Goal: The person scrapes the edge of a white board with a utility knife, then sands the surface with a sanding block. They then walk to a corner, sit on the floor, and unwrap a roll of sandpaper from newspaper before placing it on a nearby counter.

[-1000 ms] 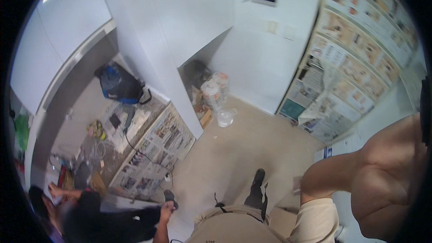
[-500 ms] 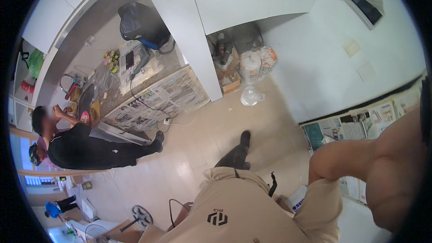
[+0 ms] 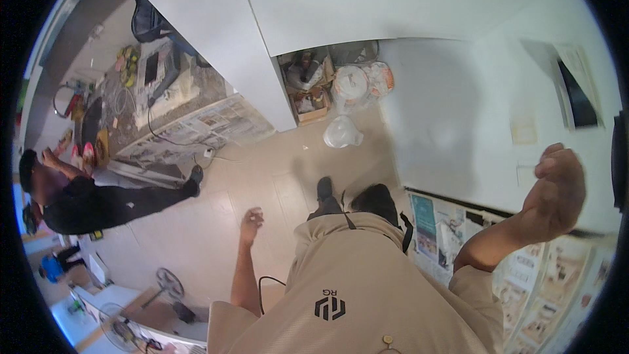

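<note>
- Hanging over the tan floor (image 3: 282, 180), just beside the tan shirt (image 3: 393, 269): left hand (image 3: 251, 225), fingers loosely bent, slightly parted.
- Raised at the right, in front of the white wall (image 3: 432, 111): right hand (image 3: 560, 187), fingers curled in toward the palm; impossible to tell whether pinching anything or touching the wall.
- Above the right hand, on the wall: dark rectangular panel (image 3: 578, 95) with a paper flap beside it; near it, pale square patch (image 3: 524, 131).
- Below the right forearm: panel covered with printed sheets (image 3: 534, 275).
- On the floor ahead, well apart from both hands: crumpled white plastic (image 3: 343, 132), near a white tub (image 3: 352, 83) and a cardboard box (image 3: 310, 113).
- At the left, on a dusty counter: black phone (image 3: 152, 67) and grey corded tool (image 3: 169, 78).
- Beside the counter: co-worker in black (image 3: 98, 203), arm raised.
</note>
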`<action>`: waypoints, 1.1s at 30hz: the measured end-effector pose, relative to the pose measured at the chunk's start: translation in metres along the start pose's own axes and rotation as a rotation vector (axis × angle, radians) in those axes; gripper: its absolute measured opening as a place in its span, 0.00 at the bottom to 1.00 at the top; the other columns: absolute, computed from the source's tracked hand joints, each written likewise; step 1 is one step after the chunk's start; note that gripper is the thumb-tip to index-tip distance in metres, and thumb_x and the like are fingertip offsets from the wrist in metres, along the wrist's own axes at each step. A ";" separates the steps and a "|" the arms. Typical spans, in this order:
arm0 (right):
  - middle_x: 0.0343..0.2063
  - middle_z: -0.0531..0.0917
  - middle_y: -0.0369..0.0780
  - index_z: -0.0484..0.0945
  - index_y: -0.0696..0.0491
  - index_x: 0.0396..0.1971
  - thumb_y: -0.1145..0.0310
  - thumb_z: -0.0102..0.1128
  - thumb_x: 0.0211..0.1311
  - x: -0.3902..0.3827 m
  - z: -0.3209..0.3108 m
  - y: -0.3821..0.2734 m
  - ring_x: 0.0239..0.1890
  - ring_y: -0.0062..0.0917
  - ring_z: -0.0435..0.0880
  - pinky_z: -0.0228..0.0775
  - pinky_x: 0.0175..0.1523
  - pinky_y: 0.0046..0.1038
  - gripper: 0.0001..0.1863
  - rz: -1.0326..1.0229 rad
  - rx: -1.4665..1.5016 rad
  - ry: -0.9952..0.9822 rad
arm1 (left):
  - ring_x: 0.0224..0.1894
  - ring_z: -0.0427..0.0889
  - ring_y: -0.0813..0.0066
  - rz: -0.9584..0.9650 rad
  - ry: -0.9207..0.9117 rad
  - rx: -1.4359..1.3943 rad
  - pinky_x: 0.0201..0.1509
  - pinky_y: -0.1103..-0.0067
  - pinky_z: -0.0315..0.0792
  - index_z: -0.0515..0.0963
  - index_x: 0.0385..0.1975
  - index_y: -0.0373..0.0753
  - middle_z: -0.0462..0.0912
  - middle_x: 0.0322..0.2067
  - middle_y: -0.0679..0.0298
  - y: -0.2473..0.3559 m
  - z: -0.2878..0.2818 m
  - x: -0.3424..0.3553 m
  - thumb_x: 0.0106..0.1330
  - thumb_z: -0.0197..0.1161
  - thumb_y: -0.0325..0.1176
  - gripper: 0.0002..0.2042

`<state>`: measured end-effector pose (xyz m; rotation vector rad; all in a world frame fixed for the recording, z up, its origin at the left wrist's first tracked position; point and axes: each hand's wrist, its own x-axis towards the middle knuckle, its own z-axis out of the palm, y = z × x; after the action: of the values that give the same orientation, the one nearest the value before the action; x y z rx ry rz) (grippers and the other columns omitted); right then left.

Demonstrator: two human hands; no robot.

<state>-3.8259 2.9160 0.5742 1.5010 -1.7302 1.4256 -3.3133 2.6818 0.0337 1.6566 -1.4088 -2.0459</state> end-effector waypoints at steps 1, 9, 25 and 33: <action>0.28 0.80 0.44 0.80 0.66 0.33 0.67 0.70 0.56 0.000 0.005 0.018 0.26 0.30 0.72 0.61 0.34 0.34 0.15 0.041 0.037 -0.076 | 0.42 0.79 0.78 0.079 -0.004 0.006 0.46 0.77 0.77 0.79 0.56 0.38 0.80 0.39 0.66 0.015 0.010 0.007 0.65 0.58 0.20 0.19; 0.43 0.88 0.46 0.85 0.55 0.49 0.69 0.64 0.65 -0.067 0.108 0.201 0.45 0.41 0.84 0.77 0.50 0.40 0.14 0.335 0.087 -1.550 | 0.39 0.81 0.76 0.282 0.333 0.084 0.42 0.78 0.80 0.81 0.52 0.36 0.82 0.40 0.65 0.125 0.093 0.035 0.69 0.65 0.25 0.12; 0.63 0.75 0.54 0.71 0.55 0.68 0.80 0.52 0.62 -0.370 0.653 0.635 0.68 0.47 0.72 0.64 0.71 0.45 0.31 -0.391 -0.128 -0.994 | 0.46 0.83 0.74 1.377 0.920 1.363 0.37 0.78 0.79 0.83 0.46 0.45 0.83 0.50 0.67 0.256 0.258 0.353 0.59 0.62 0.34 0.15; 0.50 0.86 0.50 0.78 0.50 0.62 0.74 0.56 0.62 -0.347 0.749 0.693 0.52 0.47 0.85 0.76 0.59 0.50 0.26 -0.469 -0.601 -1.361 | 0.39 0.83 0.73 1.595 1.325 1.524 0.38 0.79 0.78 0.85 0.45 0.44 0.87 0.47 0.68 0.234 0.247 0.412 0.60 0.70 0.31 0.13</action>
<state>-4.1316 2.3278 -0.2756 2.3903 -1.8652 -0.5633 -3.7693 2.4336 -0.0905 0.6668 -2.1041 1.0267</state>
